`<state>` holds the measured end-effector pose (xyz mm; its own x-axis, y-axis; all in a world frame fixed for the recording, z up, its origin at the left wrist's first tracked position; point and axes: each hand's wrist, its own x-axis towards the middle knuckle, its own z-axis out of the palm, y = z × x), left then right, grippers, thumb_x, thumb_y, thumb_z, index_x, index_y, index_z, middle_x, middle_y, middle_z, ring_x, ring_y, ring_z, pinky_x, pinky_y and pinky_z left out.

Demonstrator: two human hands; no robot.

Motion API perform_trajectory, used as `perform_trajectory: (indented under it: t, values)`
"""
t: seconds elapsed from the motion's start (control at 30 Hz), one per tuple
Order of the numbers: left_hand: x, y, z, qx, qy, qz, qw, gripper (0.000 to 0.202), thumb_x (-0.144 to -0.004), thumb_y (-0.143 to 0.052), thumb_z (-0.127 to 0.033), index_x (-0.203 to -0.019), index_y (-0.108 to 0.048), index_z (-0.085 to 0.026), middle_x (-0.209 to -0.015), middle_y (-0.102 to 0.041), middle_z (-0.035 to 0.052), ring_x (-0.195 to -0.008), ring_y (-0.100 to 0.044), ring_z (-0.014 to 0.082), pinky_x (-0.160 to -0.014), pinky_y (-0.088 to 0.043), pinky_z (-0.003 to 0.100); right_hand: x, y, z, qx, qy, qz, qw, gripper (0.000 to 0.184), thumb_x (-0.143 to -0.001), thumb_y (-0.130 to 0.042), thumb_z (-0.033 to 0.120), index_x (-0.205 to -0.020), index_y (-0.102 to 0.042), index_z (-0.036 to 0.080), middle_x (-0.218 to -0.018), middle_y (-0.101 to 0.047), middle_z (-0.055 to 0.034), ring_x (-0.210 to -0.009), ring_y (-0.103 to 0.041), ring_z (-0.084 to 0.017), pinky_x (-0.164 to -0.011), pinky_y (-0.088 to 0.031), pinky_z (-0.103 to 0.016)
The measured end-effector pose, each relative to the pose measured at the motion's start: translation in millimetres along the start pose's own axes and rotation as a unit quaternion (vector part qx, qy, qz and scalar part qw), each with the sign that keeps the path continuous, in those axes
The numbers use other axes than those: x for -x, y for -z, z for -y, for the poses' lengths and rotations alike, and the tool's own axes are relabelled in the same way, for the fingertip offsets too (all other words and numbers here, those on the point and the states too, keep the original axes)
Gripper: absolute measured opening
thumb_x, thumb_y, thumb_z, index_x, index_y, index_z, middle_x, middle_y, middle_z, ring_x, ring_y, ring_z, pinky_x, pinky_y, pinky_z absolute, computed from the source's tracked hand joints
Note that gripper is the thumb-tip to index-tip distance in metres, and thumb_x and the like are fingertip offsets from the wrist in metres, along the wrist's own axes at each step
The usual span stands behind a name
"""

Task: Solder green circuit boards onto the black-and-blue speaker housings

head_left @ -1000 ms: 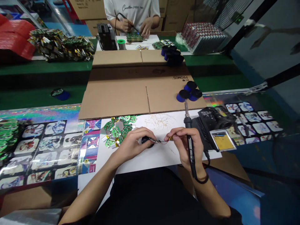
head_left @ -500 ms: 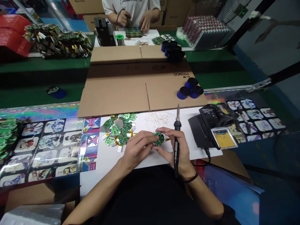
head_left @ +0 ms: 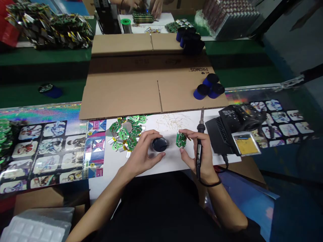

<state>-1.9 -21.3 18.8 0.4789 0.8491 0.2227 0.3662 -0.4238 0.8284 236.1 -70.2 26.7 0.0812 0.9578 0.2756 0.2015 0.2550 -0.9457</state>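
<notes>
My left hand point(head_left: 141, 154) curls round a small black round part point(head_left: 159, 144) on the white sheet point(head_left: 171, 161), thumb and fingers at its sides. My right hand point(head_left: 199, 153) pinches a small round green circuit board point(head_left: 181, 139) between thumb and forefinger. The same hand also holds a soldering iron point(head_left: 199, 144), tip pointing away from me. The black part and the board lie a few centimetres apart. A heap of green circuit boards point(head_left: 126, 134) lies just left of my left hand.
A black soldering station point(head_left: 234, 127) with a yellow sponge point(head_left: 243, 146) stands to the right. Flattened cardboard point(head_left: 141, 90) lies beyond the sheet, with blue spools point(head_left: 208, 89) on it. Printed picture sheets point(head_left: 47, 148) cover the bench. Another person's hands point(head_left: 151, 6) work at the far table.
Earlier both hands met on the green board at the centre. Now they have separated: the left rests on the black round part, the right has carried the board rightward. The camera has tilted down.
</notes>
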Motion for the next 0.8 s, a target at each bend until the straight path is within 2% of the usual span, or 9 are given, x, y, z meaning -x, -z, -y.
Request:
perform_trajectory:
  t: [0.1, 0.17, 0.23, 0.33, 0.43, 0.5, 0.57, 0.63, 0.8]
  values:
    - [-0.9, 0.0, 2.4, -0.039, -0.006, 0.028, 0.999, 0.030, -0.098, -0.077, -0.031, -0.126, -0.067, -0.026, -0.142, -0.058, 0.0141, -0.139, -0.057, 0.0315, -0.118, -0.049, 0.050, 3.6, 6.0, -6.1, -0.001, -0.015, 0.005, 1.000, 0.044, -0.093, -0.074, 0.017, -0.129, -0.052, 0.030, -0.140, -0.068, -0.0129, -0.139, -0.064, -0.030, -0.121, -0.049, -0.061]
    - [-3.5, -3.9, 0.8, -0.067, -0.023, -0.006, 0.997, 0.013, -0.101, -0.073, -0.030, -0.113, -0.073, -0.025, -0.135, -0.062, 0.0124, -0.129, -0.062, 0.0294, -0.113, -0.050, 0.049, 6.4, 6.6, -8.8, 0.012, -0.020, 0.006, 1.000, 0.046, -0.093, -0.074, 0.016, -0.130, -0.051, 0.030, -0.140, -0.067, -0.0131, -0.139, -0.063, -0.030, -0.120, -0.050, -0.060]
    - [-5.6, -8.2, -1.7, -0.085, -0.035, -0.040, 0.995, 0.006, -0.104, -0.070, -0.028, -0.104, -0.074, -0.024, -0.126, -0.069, 0.0103, -0.116, -0.066, 0.0266, -0.107, -0.051, 0.048, 8.8, 5.8, -10.4, 0.030, -0.019, 0.005, 0.999, 0.048, -0.092, -0.075, 0.015, -0.130, -0.051, 0.030, -0.140, -0.067, -0.0129, -0.139, -0.063, -0.030, -0.118, -0.052, -0.059]
    - [-2.8, -12.6, -4.3, -0.045, 0.002, -0.048, 0.998, 0.010, -0.106, -0.065, -0.028, -0.102, -0.072, -0.023, -0.108, -0.076, 0.0069, -0.095, -0.069, 0.0212, -0.089, -0.055, 0.038, 11.0, 4.2, -11.0, 0.052, -0.011, 0.025, 0.998, 0.050, -0.091, -0.074, 0.013, -0.131, -0.051, 0.031, -0.140, -0.068, -0.0117, -0.136, -0.066, -0.028, -0.117, -0.054, -0.056]
    - [7.6, -15.4, -3.5, 0.064, 0.120, -0.038, 0.990, 0.013, -0.106, -0.065, -0.035, -0.106, -0.070, -0.023, -0.093, -0.077, 0.0036, -0.073, -0.066, 0.0156, -0.067, -0.052, 0.028, 10.9, 2.0, -10.6, 0.075, 0.001, 0.075, 0.994, 0.054, -0.091, -0.073, 0.011, -0.136, -0.051, 0.031, -0.140, -0.069, -0.0107, -0.133, -0.068, -0.027, -0.115, -0.056, -0.054]
    - [14.0, -17.0, -1.4, 0.143, 0.183, -0.054, 0.971, 0.019, -0.104, -0.068, -0.040, -0.107, -0.070, -0.022, -0.093, -0.077, 0.0040, -0.072, -0.068, 0.0150, -0.064, -0.052, 0.026, 8.7, -0.9, -9.8, 0.090, 0.017, 0.119, 0.989, 0.056, -0.092, -0.072, 0.010, -0.139, -0.051, 0.031, -0.141, -0.069, -0.0110, -0.133, -0.069, -0.027, -0.113, -0.058, -0.054]
    - [16.1, -17.5, 1.6, 0.204, 0.199, -0.072, 0.956, 0.026, -0.102, -0.072, -0.046, -0.106, -0.071, -0.021, -0.092, -0.076, 0.0050, -0.076, -0.070, 0.0157, -0.065, -0.054, 0.026, 4.7, -5.3, -8.7, 0.111, 0.047, 0.166, 0.979, 0.054, -0.093, -0.070, 0.010, -0.139, -0.053, 0.031, -0.142, -0.070, -0.0110, -0.133, -0.069, -0.029, -0.111, -0.059, -0.056]
    - [13.0, -16.0, 5.0, 0.241, 0.195, -0.076, 0.948, 0.032, -0.099, -0.075, -0.051, -0.100, -0.072, -0.019, -0.084, -0.073, 0.0039, -0.070, -0.066, 0.0142, -0.063, -0.052, 0.024, 0.0, -10.7, -7.9, 0.141, 0.076, 0.197, 0.967, 0.048, -0.095, -0.069, 0.010, -0.136, -0.059, 0.032, -0.144, -0.072, -0.0100, -0.133, -0.068, -0.030, -0.110, -0.059, -0.059]
    - [-1.6, -5.7, 12.2, 0.278, 0.191, -0.059, 0.940, 0.039, -0.093, -0.080, -0.056, -0.092, -0.071, -0.018, -0.074, -0.066, 0.0014, -0.064, -0.059, 0.0119, -0.059, -0.049, 0.023, -6.7, -22.4, -11.3, 0.199, 0.094, 0.164, 0.962, 0.043, -0.097, -0.065, 0.008, -0.131, -0.066, 0.033, -0.139, -0.076, -0.0066, -0.125, -0.068, -0.031, -0.105, -0.059, -0.059]
